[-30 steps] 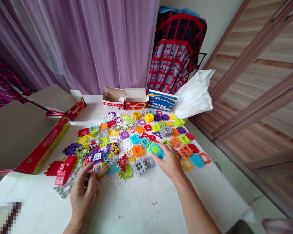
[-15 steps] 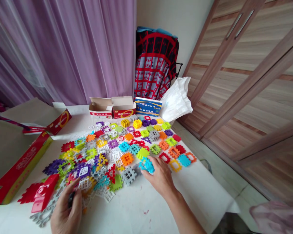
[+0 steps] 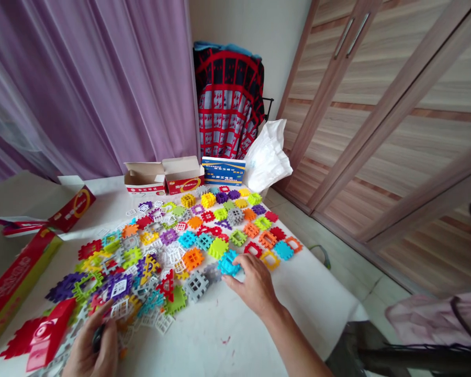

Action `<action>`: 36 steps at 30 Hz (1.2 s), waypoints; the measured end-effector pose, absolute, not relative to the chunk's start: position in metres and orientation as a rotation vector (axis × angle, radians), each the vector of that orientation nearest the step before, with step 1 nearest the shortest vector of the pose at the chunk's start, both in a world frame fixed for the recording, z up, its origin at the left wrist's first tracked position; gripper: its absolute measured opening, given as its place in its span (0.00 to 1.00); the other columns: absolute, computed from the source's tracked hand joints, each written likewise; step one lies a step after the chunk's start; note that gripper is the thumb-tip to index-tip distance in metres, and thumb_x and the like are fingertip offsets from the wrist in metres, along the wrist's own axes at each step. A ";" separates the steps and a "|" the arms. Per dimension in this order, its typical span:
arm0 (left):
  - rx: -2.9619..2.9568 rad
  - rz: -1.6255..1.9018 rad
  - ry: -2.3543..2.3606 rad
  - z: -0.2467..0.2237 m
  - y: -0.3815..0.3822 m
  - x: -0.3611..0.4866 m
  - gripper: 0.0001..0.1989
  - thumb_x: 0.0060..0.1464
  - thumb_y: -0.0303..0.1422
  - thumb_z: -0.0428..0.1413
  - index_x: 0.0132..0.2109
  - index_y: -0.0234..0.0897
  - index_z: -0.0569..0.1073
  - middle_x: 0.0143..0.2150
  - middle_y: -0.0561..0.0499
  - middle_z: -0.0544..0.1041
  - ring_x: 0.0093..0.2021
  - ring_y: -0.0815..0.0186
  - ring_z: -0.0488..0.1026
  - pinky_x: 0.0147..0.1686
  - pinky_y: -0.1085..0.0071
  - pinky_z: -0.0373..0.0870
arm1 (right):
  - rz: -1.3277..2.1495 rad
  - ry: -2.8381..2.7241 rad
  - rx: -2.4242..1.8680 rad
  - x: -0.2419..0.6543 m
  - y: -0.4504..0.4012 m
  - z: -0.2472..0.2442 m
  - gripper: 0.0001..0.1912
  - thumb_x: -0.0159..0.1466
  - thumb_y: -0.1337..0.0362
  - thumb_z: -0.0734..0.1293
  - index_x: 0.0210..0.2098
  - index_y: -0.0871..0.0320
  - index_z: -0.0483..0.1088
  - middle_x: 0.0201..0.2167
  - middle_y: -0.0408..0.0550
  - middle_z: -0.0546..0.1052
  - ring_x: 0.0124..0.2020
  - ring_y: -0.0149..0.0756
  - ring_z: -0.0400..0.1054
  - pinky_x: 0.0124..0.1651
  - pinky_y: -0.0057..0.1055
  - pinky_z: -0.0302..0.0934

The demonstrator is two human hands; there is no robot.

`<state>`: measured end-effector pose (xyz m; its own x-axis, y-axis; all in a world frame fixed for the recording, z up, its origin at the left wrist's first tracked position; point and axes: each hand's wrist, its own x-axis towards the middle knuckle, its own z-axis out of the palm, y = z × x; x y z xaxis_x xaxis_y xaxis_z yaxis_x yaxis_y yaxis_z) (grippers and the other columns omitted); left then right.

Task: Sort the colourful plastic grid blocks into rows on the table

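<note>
My right hand point(image 3: 255, 283) pinches a light-blue interlocking plastic block point(image 3: 229, 263) at its right edge, low over the table. Just behind it lies a lime-green toothed piece point(image 3: 219, 248), and a grey window-like piece point(image 3: 197, 285) is to its left. My left hand point(image 3: 92, 343) is curled at the lower left around a small black object point(image 3: 98, 337), whose kind I cannot make out. Beside that hand are a purple piece with a white window frame point(image 3: 120, 286) and a glossy red part point(image 3: 49, 335). Many colourful toothed pieces and white window frames spread across the table.
Opened red cartons stand at the table's back point(image 3: 145, 187) and left point(image 3: 19, 277). A blue box point(image 3: 223, 171) and a white plastic bag point(image 3: 267, 157) are at the far corner. Behind are a purple curtain point(image 3: 90, 84), a cloth-covered chair point(image 3: 230, 104) and a wooden wardrobe point(image 3: 377, 131).
The view has turned slightly right, so everything sits further left. My right hand keeps hold of the light-blue block in about the same place by the green piece.
</note>
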<state>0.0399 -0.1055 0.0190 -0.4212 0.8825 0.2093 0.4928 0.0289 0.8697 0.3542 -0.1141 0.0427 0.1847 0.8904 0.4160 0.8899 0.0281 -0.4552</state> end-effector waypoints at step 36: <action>1.460 1.411 1.857 0.011 -0.103 0.035 0.19 0.52 0.44 0.54 0.47 0.38 0.77 0.34 0.50 0.78 0.23 0.70 0.69 0.22 0.76 0.68 | -0.072 -1.818 -1.925 0.370 -0.035 0.075 0.18 0.61 0.54 0.67 0.47 0.57 0.73 0.41 0.51 0.79 0.41 0.41 0.72 0.44 0.33 0.62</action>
<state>0.0347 -0.1026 0.0107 -0.3830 0.8842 0.2673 0.4941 -0.0484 0.8681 0.3701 -0.0353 0.0747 0.1123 0.9256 0.3615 0.9511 0.0052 -0.3087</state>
